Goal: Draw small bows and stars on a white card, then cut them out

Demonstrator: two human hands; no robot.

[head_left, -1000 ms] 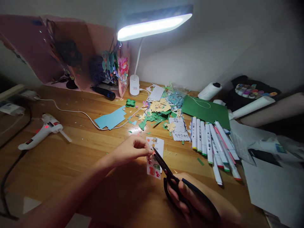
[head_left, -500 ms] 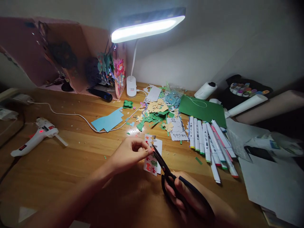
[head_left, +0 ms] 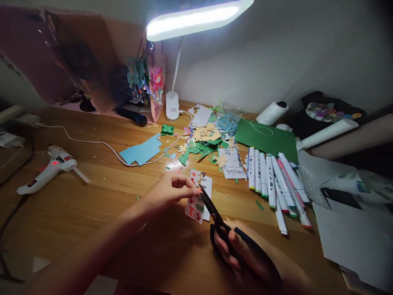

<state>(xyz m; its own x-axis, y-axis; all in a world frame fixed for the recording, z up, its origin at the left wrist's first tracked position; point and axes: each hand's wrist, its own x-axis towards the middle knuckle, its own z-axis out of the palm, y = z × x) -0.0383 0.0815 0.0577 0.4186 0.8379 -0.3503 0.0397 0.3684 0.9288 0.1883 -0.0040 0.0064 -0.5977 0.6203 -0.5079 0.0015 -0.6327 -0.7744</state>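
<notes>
My left hand [head_left: 178, 189] pinches a small red-orange paper piece [head_left: 199, 190] between thumb and forefinger; its outline is too small to make out. My right hand [head_left: 233, 246] is wrapped round the handles of black scissors [head_left: 215, 215], with fingers through the loops. The blade tips are slightly apart and meet the red piece at my left fingertips. Below the hands lies a white sheet printed with red, grey and green figures [head_left: 193, 211], partly covered by my left fingers. Under its right side sits a plain white paper [head_left: 208, 188].
Colourful paper scraps [head_left: 205, 139] pile up behind, near a lamp base [head_left: 172, 106]. Several markers [head_left: 272, 184] and a green sheet [head_left: 267, 137] lie right. A blue paper [head_left: 143, 149] and a glue gun [head_left: 49, 170] with a lit red light are left. A pink box [head_left: 123, 37] stands behind.
The view has tilted a little, so the desk items sit slightly higher and farther right. Both hands keep nearly the same pose, and the scissor blades remain at the red piece.
</notes>
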